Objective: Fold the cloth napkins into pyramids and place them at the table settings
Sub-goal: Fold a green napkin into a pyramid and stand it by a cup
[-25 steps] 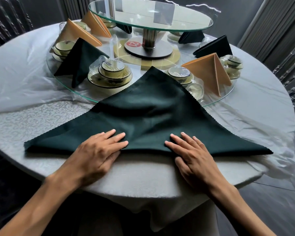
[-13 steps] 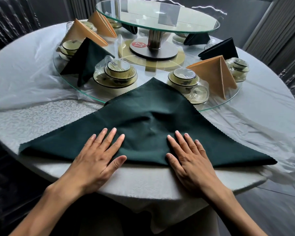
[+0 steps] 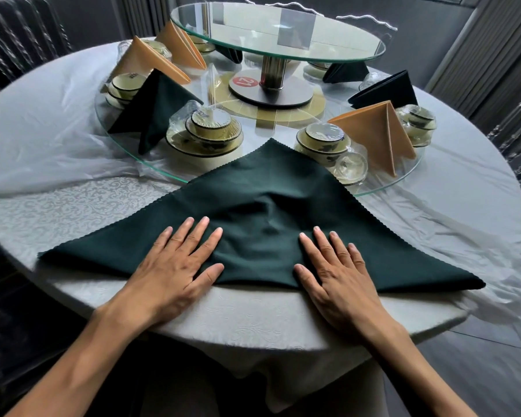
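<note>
Both hands lie flat and open, fingers spread wide, palms pressing down and gripping nothing: the left hand point(image 3: 170, 266) on the left half of the dark green napkin point(image 3: 262, 206), the right hand point(image 3: 339, 275) on the right half, with a bare strip of cloth between them. The napkin is folded into a broad triangle with zigzag-cut edges, its long folded side running along the near edge of the round table point(image 3: 253, 320), its tip pointing away and lapping onto the rim of the glass turntable point(image 3: 403, 185). A soft wrinkle rises in the cloth between the two hands. The heels of both palms rest on the white patterned tablecloth point(image 3: 73, 203), just off the napkin's near fold, while the fingers lie on the green fabric. On the turntable, from the left, stand a folded green pyramid napkin point(image 3: 157, 106), wrapped bowl sets point(image 3: 208, 130), and to the right an orange pyramid napkin point(image 3: 376, 130). A smaller raised glass tier point(image 3: 358, 55) stands over the middle.
</note>
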Demonstrator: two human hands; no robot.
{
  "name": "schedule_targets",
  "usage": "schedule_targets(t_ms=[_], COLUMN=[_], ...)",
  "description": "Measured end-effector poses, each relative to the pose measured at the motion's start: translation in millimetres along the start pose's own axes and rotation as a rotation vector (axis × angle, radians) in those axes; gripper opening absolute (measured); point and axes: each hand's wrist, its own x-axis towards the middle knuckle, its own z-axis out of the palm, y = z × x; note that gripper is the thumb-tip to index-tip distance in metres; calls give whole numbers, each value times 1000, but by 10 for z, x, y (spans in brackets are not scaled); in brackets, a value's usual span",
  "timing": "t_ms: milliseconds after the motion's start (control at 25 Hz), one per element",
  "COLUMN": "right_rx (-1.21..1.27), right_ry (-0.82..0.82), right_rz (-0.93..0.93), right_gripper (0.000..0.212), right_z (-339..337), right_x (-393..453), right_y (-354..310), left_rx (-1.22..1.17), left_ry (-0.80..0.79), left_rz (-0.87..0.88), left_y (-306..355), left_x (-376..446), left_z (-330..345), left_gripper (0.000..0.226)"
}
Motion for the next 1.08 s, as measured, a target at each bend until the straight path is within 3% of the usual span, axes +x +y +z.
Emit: schedule_targets(t_ms=[120,200,320,440,560,720,840,960,1080], right_rx=[5,14,139,98,5,157,241,99,15], right_ry=[17,41,140,219,263,367,253,151,84], right_rz=[-10,-21,-182,-390,-309,-192,-143,-72,-4], right_gripper=[80,80,73,62,54,43,56,81,79], right_z=[12,22,-12,4,10,-80,-47,87,68], right_x=[19,28,-30,-151,-166,-236,-301,-277,-224], right_y=[15,13,45,130,195,235,149,60,8], left_rx=[33,44,89,100,78,38,21,68,155], left_ry=[-31,32,202,249,258,258,275,235,222], left_rz=[-31,-23,163,263,247,255,190,117,113], left_y=[4,57,292,412,419,509,561,537,503], left_x=[17,1,-92,-31,62,-43,-119,-88,-37], left_z=[-34,-67,-117,-16,17,-68,30,191,304], left_gripper=[94,97,73,56,47,41,49,68,66])
